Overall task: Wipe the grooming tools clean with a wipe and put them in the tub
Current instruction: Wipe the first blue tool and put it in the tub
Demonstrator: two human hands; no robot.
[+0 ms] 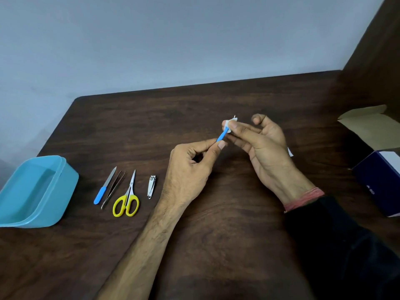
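Observation:
My left hand (pixel 190 167) pinches the blue handle of a small grooming tool (pixel 222 135) above the table's middle. My right hand (pixel 263 144) presses a white wipe (pixel 229 124) around the tool's metal end, whose tip pokes out past the wipe. On the table to the left lie a blue-handled nail file (pixel 105 186), tweezers (pixel 113 189), yellow-handled scissors (pixel 127 199) and a nail clipper (pixel 152 186), side by side. The light blue tub (pixel 54 191) stands at the left edge with nothing visible inside.
The dark wooden table (pixel 216 224) meets a pale wall at the back. At the right edge stand an open cardboard box (pixel 368 126) and a dark blue box (pixel 381 182). A white scrap (pixel 290 151) shows behind my right hand.

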